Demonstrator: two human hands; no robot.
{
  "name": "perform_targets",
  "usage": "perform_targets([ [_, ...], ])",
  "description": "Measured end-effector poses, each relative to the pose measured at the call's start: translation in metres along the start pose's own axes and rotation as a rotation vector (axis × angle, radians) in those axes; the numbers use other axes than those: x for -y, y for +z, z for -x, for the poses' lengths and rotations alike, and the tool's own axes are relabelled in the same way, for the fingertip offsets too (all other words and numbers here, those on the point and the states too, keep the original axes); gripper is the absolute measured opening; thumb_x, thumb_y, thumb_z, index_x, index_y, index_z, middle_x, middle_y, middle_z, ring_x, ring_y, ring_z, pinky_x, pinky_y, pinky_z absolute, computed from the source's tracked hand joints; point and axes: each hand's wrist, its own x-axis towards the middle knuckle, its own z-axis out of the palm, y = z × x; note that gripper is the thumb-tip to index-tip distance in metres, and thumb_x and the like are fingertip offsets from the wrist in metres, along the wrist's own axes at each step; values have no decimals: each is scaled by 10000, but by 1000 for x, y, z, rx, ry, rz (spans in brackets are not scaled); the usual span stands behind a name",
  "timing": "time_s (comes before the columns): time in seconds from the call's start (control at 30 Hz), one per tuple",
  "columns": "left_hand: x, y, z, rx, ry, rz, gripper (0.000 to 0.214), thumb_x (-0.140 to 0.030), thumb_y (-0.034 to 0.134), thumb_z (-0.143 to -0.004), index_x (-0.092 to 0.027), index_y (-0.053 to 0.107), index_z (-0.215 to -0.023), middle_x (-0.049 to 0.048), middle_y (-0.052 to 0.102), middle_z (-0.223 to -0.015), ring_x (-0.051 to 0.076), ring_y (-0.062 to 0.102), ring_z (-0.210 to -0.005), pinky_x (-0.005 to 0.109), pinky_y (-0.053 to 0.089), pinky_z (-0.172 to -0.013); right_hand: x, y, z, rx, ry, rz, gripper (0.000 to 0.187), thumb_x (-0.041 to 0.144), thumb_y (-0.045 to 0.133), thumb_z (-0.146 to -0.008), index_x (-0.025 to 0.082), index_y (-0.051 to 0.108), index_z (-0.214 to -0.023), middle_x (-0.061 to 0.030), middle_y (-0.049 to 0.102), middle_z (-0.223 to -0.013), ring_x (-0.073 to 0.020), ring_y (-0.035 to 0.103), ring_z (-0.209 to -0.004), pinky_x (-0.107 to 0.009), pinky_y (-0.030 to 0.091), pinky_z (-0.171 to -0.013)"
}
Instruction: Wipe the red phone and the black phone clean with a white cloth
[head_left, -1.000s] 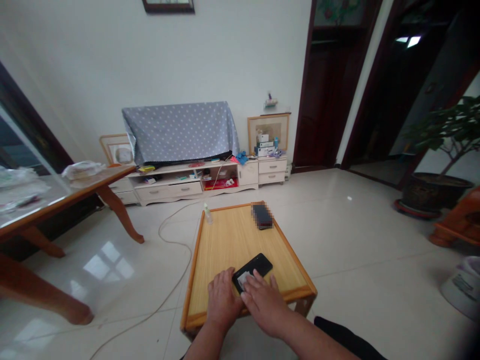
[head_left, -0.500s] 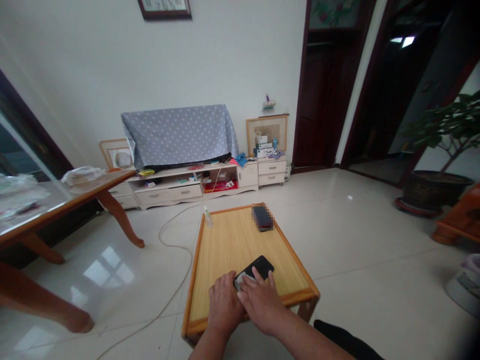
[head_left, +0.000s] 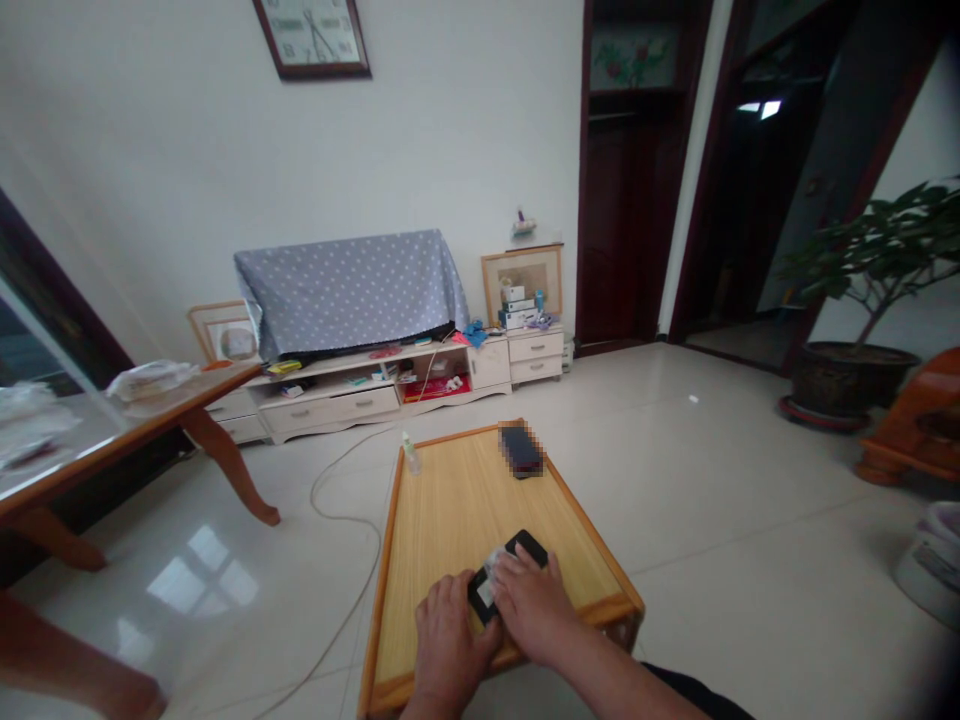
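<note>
A black phone (head_left: 531, 544) lies slanted on the near part of the small wooden table (head_left: 457, 500). My left hand (head_left: 450, 625) grips the phone's lower left end, its thumb along the near edge. My right hand (head_left: 531, 600) presses a thin whitish wipe (head_left: 492, 560) on the phone's surface, its fingers bent over it. The hand hides part of both the wipe and the phone. A pale patch on the phone beside the wipe could be glare or part of the wipe; I cannot tell.
On the table's far right corner lies a dark, blurred-out object (head_left: 520, 448); a small clear spray bottle (head_left: 411, 455) stands at the far left corner. A cable (head_left: 367, 545) runs over the floor. To the left is a larger wooden table (head_left: 225, 385), to the right a potted plant (head_left: 847, 385).
My right hand has shifted up the phone, carrying the wipe toward its far end. My left hand still holds the near end. The view has tilted up a little.
</note>
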Motion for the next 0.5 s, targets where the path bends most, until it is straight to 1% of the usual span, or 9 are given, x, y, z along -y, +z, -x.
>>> perform_targets([
  [0.1,1,1,1,-5,27,-2,528,-333,627,-743,-236,576,-1260,78,624,-1194,258,512,-1183,365,324,-1003,-22,-12,-14,-66,200,50,459,393,315,-992,338,560,-1376,-19,494,-1500,-318,356,-1424,-617,140,-1164],
  [0.17,0,-1,2,-2,37,-13,514,-329,617,-745,-250,586,-1252,71,629,-1180,254,520,-1170,361,332,-990,-36,-17,-21,-93,263,56,466,377,336,-977,305,566,-1376,-36,511,-1486,-309,399,-1398,-562,234,-1149],
  [0.23,-2,-4,1,22,30,-34,508,-334,612,-747,-263,594,-1249,70,633,-1181,257,523,-1169,362,339,-983,-46,-18,-24,-108,251,42,470,365,364,-962,257,587,-1361,-66,550,-1447,-286,450,-1362,-475,299,-1133],
  [0.33,-7,-9,0,64,10,-77,518,-355,612,-748,-269,596,-1259,78,634,-1206,266,519,-1187,367,345,-983,-48,-14,-23,-136,205,9,466,358,422,-933,201,618,-1327,-101,584,-1403,-265,491,-1327,-375,337,-1110],
  [0.5,-7,-7,-6,124,-13,-109,553,-403,622,-738,-271,600,-1274,85,644,-1213,271,534,-1191,387,360,-989,-41,-16,-23,-156,210,-117,366,339,463,-905,226,693,-1166,-81,657,-1297,-240,595,-1183,-311,402,-1014],
])
